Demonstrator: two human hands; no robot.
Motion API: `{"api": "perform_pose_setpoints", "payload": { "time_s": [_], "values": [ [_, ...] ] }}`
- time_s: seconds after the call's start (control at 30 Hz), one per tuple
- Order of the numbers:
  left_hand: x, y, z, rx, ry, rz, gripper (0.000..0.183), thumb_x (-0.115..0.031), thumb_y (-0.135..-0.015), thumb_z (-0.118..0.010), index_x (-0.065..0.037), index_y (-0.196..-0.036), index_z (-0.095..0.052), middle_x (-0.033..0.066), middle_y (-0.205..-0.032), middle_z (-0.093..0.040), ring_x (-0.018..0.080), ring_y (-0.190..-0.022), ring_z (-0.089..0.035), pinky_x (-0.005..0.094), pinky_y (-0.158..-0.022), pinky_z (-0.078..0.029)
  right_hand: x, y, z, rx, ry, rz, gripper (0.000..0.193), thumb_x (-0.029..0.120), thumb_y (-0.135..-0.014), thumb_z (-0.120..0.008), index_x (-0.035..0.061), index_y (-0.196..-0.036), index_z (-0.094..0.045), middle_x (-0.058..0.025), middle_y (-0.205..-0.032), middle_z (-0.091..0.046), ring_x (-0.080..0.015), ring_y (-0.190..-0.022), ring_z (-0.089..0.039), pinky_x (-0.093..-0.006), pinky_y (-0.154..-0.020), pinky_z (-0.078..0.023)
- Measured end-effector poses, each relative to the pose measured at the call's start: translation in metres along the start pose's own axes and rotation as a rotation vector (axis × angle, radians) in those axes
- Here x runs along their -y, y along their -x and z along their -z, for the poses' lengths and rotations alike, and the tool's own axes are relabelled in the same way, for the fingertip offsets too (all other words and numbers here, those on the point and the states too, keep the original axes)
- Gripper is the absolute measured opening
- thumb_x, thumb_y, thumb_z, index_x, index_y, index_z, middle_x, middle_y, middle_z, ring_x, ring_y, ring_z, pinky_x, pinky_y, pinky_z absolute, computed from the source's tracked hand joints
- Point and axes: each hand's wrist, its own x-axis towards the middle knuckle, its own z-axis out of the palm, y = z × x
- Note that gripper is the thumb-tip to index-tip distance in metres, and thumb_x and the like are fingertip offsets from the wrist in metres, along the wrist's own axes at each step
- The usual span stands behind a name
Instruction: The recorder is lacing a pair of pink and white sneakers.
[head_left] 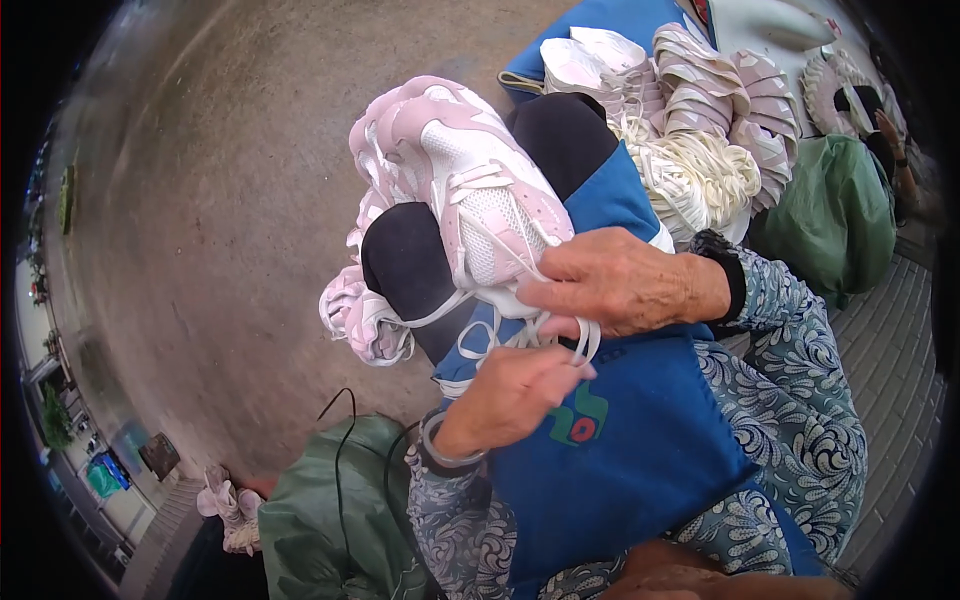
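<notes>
A pink and white shoe upper (490, 215) lies across my lap, its toe end pointing away, between my dark-covered knees. White lace (588, 345) runs through its upper holes and hangs in loops at its near end. My right hand (630, 285) is at that near edge, with thumb and fingers pinched together on the lace. Just below and to the left, my left hand (515, 395) is closed, its fingertips gripping a loop of the same lace. More uppers (365, 320) hang beyond my left knee, tied to a strand of lace. The fingertips partly hide the holes.
Nested pink uppers (700, 80) and a heap of cream laces (695, 180) sit at the upper right. Green sacks (830, 210) stand to the right and lower left. A blue apron (630, 440) covers my lap. Another person's hand (890, 135) shows at the far right.
</notes>
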Motion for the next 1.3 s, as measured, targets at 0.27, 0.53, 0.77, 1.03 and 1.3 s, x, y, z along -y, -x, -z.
{"api": "perform_pose_setpoints", "payload": {
  "time_s": [0.27,0.53,0.77,1.03,1.3],
  "values": [
    [0.013,-0.007,0.012,-0.557,0.845,0.139,0.051,-0.035,-0.1,-0.033,0.005,-0.13,-0.038,0.0208,-0.111,-0.057,0.0256,-0.103,-0.057,0.0387,-0.095,-0.042,0.024,-0.012,-0.005,-0.092,-0.061,0.307,0.034,0.027,-0.08,-0.068,0.0011,-0.1,-0.06,-0.002,-0.071,-0.044,-0.0161,-0.06,-0.051,-0.0308,-0.05,-0.04],
    [0.021,-0.023,0.006,-0.547,0.985,0.131,0.035,-0.024,-0.1,-0.042,0.003,-0.121,-0.048,0.0062,-0.081,-0.058,0.015,-0.079,-0.06,0.0262,-0.071,-0.048,0.026,-0.009,0.009,0.076,-0.029,0.357,0.03,0.018,-0.08,-0.066,0.0013,-0.104,-0.059,-0.0025,-0.073,-0.048,-0.0163,-0.058,-0.052,-0.0305,-0.052,-0.042],
    [0.017,-0.029,-0.012,-0.431,0.194,0.042,0.026,-0.019,-0.099,-0.04,0.003,-0.102,-0.053,0.007,-0.067,-0.055,0.0139,-0.061,-0.057,0.0276,-0.06,-0.048,0.008,-0.03,0.026,-0.011,-0.118,-0.415,0.021,0.016,-0.086,-0.058,-0.002,-0.097,-0.061,-0.0119,-0.076,-0.06,-0.0238,-0.062,-0.059,-0.0324,-0.058,-0.046],
    [0.011,-0.026,-0.006,-0.329,0.462,0.156,0.035,-0.028,-0.098,-0.042,0.005,-0.103,-0.052,0.0142,-0.079,-0.058,0.0239,-0.068,-0.061,0.0371,-0.063,-0.05,0.007,-0.042,0.027,0.201,-0.633,-0.854,0.023,0.022,-0.089,-0.059,-0.0008,-0.085,-0.062,-0.0009,-0.071,-0.058,-0.006,-0.064,-0.052,-0.0242,-0.057,-0.044],
    [0.008,-0.028,0.002,-0.327,1.02,0.124,0.036,-0.032,-0.099,-0.041,0.001,-0.106,-0.053,0.0079,-0.09,-0.057,0.0141,-0.082,-0.058,0.0255,-0.077,-0.046,0.004,-0.024,0.029,0.009,-0.91,-0.617,0.029,0.025,-0.097,-0.046,-0.0006,-0.091,-0.059,-0.002,-0.076,-0.058,-0.0064,-0.067,-0.053,-0.0213,-0.064,-0.046]
  ]
}}
